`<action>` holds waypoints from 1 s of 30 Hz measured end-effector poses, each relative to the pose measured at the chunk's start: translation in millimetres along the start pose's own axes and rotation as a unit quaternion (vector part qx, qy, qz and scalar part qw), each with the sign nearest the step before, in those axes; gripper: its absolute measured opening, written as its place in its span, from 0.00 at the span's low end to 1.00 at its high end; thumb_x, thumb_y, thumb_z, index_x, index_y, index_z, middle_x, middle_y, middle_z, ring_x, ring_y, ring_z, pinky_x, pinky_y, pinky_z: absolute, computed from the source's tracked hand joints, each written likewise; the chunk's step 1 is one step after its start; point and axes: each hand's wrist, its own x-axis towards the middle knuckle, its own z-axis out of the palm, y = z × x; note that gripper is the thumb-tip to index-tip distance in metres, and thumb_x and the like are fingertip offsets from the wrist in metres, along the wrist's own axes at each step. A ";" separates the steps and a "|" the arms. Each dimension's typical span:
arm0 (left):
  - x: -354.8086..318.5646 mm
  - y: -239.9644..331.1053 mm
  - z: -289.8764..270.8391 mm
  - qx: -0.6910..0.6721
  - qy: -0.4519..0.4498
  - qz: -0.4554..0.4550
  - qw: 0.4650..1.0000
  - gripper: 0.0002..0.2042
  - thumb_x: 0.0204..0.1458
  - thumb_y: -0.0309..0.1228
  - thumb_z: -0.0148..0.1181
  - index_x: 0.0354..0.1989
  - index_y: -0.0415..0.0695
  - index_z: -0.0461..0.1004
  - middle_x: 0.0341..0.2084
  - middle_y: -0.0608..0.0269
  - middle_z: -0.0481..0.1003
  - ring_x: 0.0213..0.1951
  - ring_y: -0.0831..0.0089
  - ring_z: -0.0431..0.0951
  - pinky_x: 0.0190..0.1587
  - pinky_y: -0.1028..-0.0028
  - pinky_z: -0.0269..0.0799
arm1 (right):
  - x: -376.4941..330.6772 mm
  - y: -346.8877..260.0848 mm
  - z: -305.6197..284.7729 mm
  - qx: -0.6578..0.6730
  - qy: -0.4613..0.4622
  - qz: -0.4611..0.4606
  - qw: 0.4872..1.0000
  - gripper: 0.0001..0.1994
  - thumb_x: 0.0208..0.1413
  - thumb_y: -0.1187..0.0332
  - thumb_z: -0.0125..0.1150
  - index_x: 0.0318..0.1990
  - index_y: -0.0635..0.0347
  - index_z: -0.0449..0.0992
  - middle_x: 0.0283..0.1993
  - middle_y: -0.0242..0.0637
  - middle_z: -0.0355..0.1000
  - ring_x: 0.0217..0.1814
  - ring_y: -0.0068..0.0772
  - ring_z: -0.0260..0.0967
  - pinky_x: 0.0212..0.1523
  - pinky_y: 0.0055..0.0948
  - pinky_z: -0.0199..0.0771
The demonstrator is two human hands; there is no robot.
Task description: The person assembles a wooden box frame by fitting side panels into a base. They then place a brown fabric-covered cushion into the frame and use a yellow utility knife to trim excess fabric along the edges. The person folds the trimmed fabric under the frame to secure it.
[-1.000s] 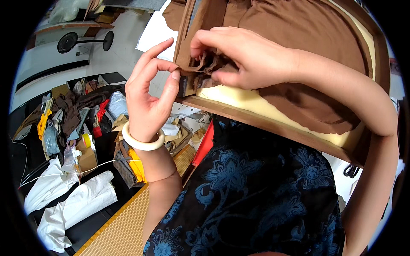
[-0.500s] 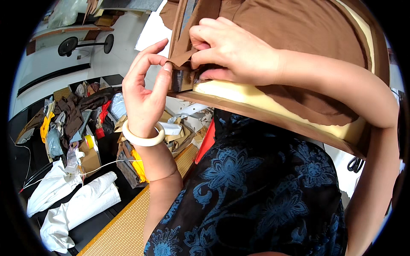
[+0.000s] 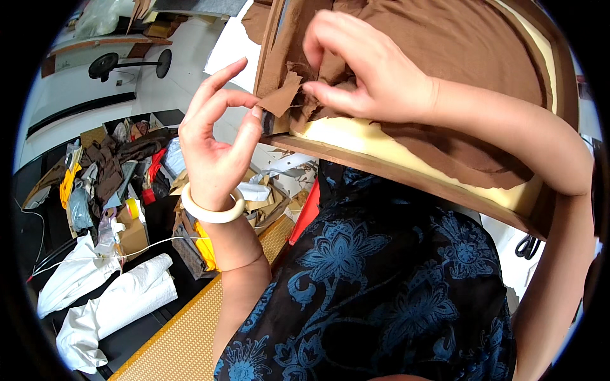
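Observation:
A wooden frame (image 3: pixel 406 174) with a pale foam pad (image 3: pixel 356 136) and brown fabric (image 3: pixel 445 57) over it rests tilted against my lap. My right hand (image 3: pixel 362 70) pinches the gathered brown fabric at the frame's near left corner. My left hand (image 3: pixel 216 140), with a white bangle (image 3: pixel 213 209) on the wrist, is raised beside that corner, its thumb tip touching a loose flap of the fabric (image 3: pixel 279 98), fingers curled apart and holding nothing.
Below on the left lie piled scraps of cloth and cardboard (image 3: pixel 121 171), white bags (image 3: pixel 108 298) and a woven mat (image 3: pixel 184 336). A pair of black scissors (image 3: pixel 527 244) lies at the right. My blue flowered dress (image 3: pixel 381 286) fills the lower middle.
The frame and both hands have shifted slightly upward and right in view. My right hand has bunched more fabric at the corner, and my left fingers have spread wider.

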 end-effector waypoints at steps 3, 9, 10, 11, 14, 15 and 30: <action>0.6 3.5 1.0 0.019 -0.009 0.012 1.000 0.04 0.45 0.23 0.63 0.30 0.39 0.79 0.54 0.48 0.77 0.53 0.59 0.79 0.59 0.63 0.69 | 5.7 5.3 15.1 0.017 0.046 0.023 0.999 0.21 0.45 0.68 0.70 0.46 0.60 0.68 0.43 0.42 0.71 0.48 0.49 0.70 0.50 0.44 0.72; -0.1 7.4 -1.1 0.066 -0.021 0.049 0.996 0.05 0.42 0.23 0.63 0.29 0.40 0.79 0.56 0.49 0.76 0.57 0.53 0.76 0.60 0.61 0.69 | 10.5 -0.4 20.5 0.099 -0.106 0.167 0.975 0.17 0.43 0.75 0.68 0.43 0.59 0.72 0.36 0.37 0.75 0.48 0.42 0.74 0.47 0.45 0.75; 0.3 7.2 -1.6 0.083 -0.023 0.066 0.994 0.05 0.42 0.22 0.63 0.29 0.40 0.79 0.57 0.49 0.75 0.58 0.51 0.75 0.61 0.59 0.68 | 10.0 -1.5 18.8 0.096 -0.108 0.160 0.976 0.11 0.44 0.75 0.67 0.37 0.57 0.75 0.32 0.32 0.74 0.46 0.39 0.74 0.48 0.44 0.73; 1.0 6.5 -2.7 0.100 -0.024 0.082 0.991 0.05 0.41 0.22 0.63 0.28 0.40 0.79 0.57 0.49 0.75 0.59 0.50 0.74 0.62 0.57 0.67 | 7.8 -0.6 18.3 0.073 -0.101 0.111 0.986 0.10 0.44 0.74 0.67 0.36 0.56 0.75 0.32 0.32 0.74 0.46 0.38 0.73 0.49 0.43 0.72; 0.3 8.6 -10.0 0.167 -0.038 0.110 0.979 0.08 0.42 0.22 0.62 0.33 0.40 0.79 0.60 0.47 0.72 0.64 0.48 0.69 0.66 0.54 0.62 | 0.3 0.3 21.9 0.017 -0.073 -0.001 0.997 0.06 0.45 0.71 0.66 0.32 0.53 0.77 0.36 0.28 0.73 0.48 0.34 0.71 0.55 0.39 0.66; -0.4 11.9 -13.0 0.193 -0.044 0.115 0.973 0.09 0.43 0.22 0.61 0.35 0.39 0.80 0.61 0.46 0.71 0.66 0.48 0.67 0.68 0.54 0.60 | -1.0 -0.8 23.9 0.021 -0.065 -0.019 0.997 0.06 0.45 0.71 0.66 0.33 0.52 0.77 0.36 0.27 0.73 0.48 0.34 0.70 0.55 0.38 0.65; 29.6 10.4 3.6 0.162 -0.165 0.113 0.966 0.13 0.42 0.22 0.68 0.38 0.40 0.75 0.62 0.49 0.68 0.67 0.44 0.63 0.69 0.51 0.58 | 6.2 1.7 25.8 0.198 -0.061 0.105 0.973 0.07 0.51 0.71 0.66 0.35 0.61 0.74 0.31 0.41 0.77 0.36 0.43 0.78 0.40 0.37 0.77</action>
